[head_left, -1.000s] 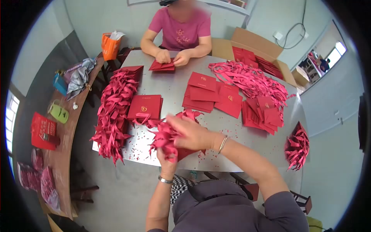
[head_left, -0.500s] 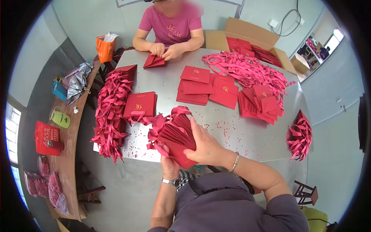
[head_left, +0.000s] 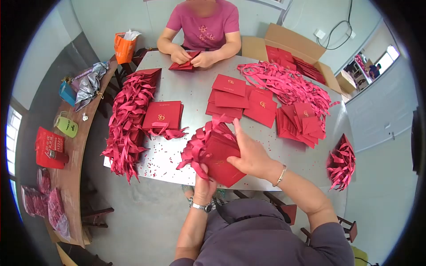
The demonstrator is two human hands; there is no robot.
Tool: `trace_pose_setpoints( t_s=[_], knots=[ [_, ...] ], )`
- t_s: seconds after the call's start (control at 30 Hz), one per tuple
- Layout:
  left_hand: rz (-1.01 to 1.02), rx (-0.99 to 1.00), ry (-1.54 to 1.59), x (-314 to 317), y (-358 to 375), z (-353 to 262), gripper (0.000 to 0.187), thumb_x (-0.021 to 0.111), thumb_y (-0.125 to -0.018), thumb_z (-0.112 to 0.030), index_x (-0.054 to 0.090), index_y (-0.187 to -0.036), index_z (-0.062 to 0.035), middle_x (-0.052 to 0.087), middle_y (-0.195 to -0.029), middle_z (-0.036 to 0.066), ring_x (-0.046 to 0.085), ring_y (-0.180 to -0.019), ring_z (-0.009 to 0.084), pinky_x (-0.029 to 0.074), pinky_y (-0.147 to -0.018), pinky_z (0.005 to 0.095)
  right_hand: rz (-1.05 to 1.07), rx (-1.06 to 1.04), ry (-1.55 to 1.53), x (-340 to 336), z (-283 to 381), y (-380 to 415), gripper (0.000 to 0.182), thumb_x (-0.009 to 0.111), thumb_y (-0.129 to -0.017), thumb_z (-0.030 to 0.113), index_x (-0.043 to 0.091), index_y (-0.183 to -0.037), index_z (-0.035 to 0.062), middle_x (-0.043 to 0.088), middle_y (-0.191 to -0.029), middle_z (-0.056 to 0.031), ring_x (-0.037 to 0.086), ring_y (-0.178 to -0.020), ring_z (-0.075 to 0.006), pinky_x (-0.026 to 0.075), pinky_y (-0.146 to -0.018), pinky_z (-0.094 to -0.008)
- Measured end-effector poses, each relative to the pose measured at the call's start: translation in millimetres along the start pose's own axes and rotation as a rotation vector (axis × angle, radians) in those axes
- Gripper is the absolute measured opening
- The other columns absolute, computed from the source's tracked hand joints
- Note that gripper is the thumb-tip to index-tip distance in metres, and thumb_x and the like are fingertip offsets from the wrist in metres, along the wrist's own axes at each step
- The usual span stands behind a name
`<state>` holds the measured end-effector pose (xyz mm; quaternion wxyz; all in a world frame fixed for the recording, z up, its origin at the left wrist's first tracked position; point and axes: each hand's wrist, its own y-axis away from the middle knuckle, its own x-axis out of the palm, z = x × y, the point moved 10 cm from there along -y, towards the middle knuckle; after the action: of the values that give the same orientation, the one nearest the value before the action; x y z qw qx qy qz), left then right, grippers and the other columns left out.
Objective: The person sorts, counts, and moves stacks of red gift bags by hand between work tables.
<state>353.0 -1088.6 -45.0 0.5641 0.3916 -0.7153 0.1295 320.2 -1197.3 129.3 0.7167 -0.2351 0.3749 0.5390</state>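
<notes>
A bundle of red paper gift bags (head_left: 223, 160) with pink ribbon handles is held over the table's near edge. My left hand (head_left: 205, 188) grips it from below, near the ribbons, its fingers partly hidden behind the bags. My right hand (head_left: 255, 155) clasps the right side, thumb across the front bag and fingers along the edge. Just left of the bundle lies a small stack of red bags (head_left: 164, 114) with a gold logo. Farther left runs a long row of red bags (head_left: 128, 119) with ribbons on top.
Flat red bags (head_left: 228, 99) and a fanned pile (head_left: 299, 126) lie on the metal table (head_left: 186, 99). Loose pink ribbons (head_left: 284, 80) heap behind them; another bundle (head_left: 341, 164) stands at right. Opposite, a person (head_left: 204, 29) handles a red bag. A cardboard box (head_left: 297, 40) holds more bags.
The bundle has turned so that the front bag's face shows more, and its bags look closer together. Both hands have shifted slightly right with it. The person opposite still handles a bag.
</notes>
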Motion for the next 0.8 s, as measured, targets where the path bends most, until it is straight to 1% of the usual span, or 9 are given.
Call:
trace_pose_setpoints(
  t_s=[0.1, 0.2, 0.33, 0.4, 0.5, 0.6, 0.67, 0.73, 0.8],
  knots=[
    [-0.029, 0.02, -0.398, -29.5, -6.0, -9.3, 0.042, 0.053, -0.09, -0.001, 0.041, -0.13, -0.0016, 0.051, -0.123, 0.006, 0.05, -0.11, 0.0145, 0.041, -0.095, 0.0295, -0.076, -0.176, 0.306, -12.2, 14.3, 10.4, 0.099, 0.071, -0.07, 0.019, 0.008, -0.143, -0.0055, 0.053, -0.113, -0.0235, 0.053, -0.1, -0.0392, 0.042, -0.087, -0.043],
    [-0.396, 0.413, -0.722, -12.7, 27.9, -73.5, 0.053, 0.055, -0.088, -0.003, 0.032, -0.136, 0.0011, 0.049, -0.124, 0.013, 0.048, -0.114, 0.0205, 0.039, -0.098, 0.0322, -0.091, -0.181, 0.522, 13.0, -19.0, 14.6, 0.097, 0.072, -0.068, 0.019, 0.015, -0.143, -0.0046, 0.055, -0.106, -0.0177, 0.055, -0.094, -0.0323, 0.042, -0.08, -0.0426],
    [0.153, 0.621, -1.409, 99.2, 19.4, -58.3, 0.095, 0.076, -0.066, -0.014, 0.021, -0.142, 0.0006, 0.021, -0.146, 0.023, 0.034, -0.129, 0.0338, 0.03, -0.106, 0.044, -0.124, -0.182, 0.523, 15.8, -23.8, 14.8, 0.099, 0.075, -0.066, 0.024, 0.018, -0.142, -0.0042, 0.055, -0.105, -0.0137, 0.054, -0.095, -0.0288, 0.04, -0.079, -0.0445],
    [0.194, 0.695, -1.672, 135.9, 9.3, -47.7, 0.095, 0.076, -0.065, -0.018, 0.023, -0.142, -0.0014, 0.024, -0.144, 0.026, 0.035, -0.127, 0.0399, 0.03, -0.105, 0.0446, -0.147, -0.18, 0.506, 15.4, -22.0, 16.5, 0.101, 0.076, -0.065, 0.025, 0.018, -0.142, -0.0041, 0.055, -0.105, -0.0141, 0.054, -0.095, -0.0292, 0.04, -0.081, -0.0439],
    [0.234, 0.658, -1.59, 141.7, -18.9, -44.8, 0.068, 0.071, -0.07, -0.017, 0.045, -0.131, -0.0009, 0.045, -0.131, 0.021, 0.045, -0.118, 0.0372, 0.037, -0.1, 0.0402, -0.143, -0.151, 0.526, 12.4, -21.6, 14.9, 0.104, 0.078, -0.064, 0.028, 0.018, -0.142, -0.0039, 0.055, -0.105, -0.015, 0.055, -0.097, -0.0298, 0.041, -0.082, -0.0428],
    [-0.056, 0.601, -1.27, 102.6, -47.3, -63.5, 0.016, 0.063, -0.08, -0.008, 0.064, -0.094, 0.0004, 0.065, -0.086, 0.01, 0.061, -0.074, 0.0178, 0.049, -0.069, 0.0295, -0.072, -0.067, 0.519, 17.0, -27.5, 11.5, 0.102, 0.078, -0.064, 0.029, 0.02, -0.141, -0.004, 0.055, -0.104, -0.0163, 0.055, -0.097, -0.0306, 0.044, -0.082, -0.0422],
    [-0.114, 0.423, -1.282, 87.0, -68.1, -71.6, 0.016, 0.064, -0.082, -0.01, 0.065, -0.093, 0.0007, 0.065, -0.078, 0.008, 0.059, -0.068, 0.0132, 0.048, -0.065, 0.027, -0.034, -0.03, 0.487, 21.4, -35.7, 9.9, 0.102, 0.079, -0.064, 0.03, 0.021, -0.14, -0.0044, 0.053, -0.11, -0.0189, 0.054, -0.101, -0.0337, 0.044, -0.084, -0.0435],
    [-0.191, 0.269, -0.903, 47.9, -87.5, -72.6, 0.016, 0.064, -0.083, -0.012, 0.065, -0.091, 0.0024, 0.064, -0.076, 0.004, 0.055, -0.067, 0.0084, 0.044, -0.061, 0.0227, -0.031, -0.051, 0.497, 24.0, -35.0, 11.6, 0.096, 0.079, -0.065, 0.029, 0.025, -0.137, -0.0041, 0.054, -0.108, -0.0196, 0.055, -0.1, -0.0341, 0.044, -0.084, -0.0433],
    [-0.268, 0.267, -0.926, 23.1, -86.4, -81.4, 0.015, 0.063, -0.084, -0.011, 0.064, -0.09, 0.0019, 0.063, -0.077, 0.003, 0.053, -0.065, 0.0077, 0.043, -0.059, 0.0221, -0.035, -0.081, 0.516, 20.8, -33.2, 7.8, 0.091, 0.078, -0.066, 0.029, 0.029, -0.134, -0.0038, 0.055, -0.107, -0.0204, 0.055, -0.099, -0.0344, 0.044, -0.083, -0.0431]
  ],
)
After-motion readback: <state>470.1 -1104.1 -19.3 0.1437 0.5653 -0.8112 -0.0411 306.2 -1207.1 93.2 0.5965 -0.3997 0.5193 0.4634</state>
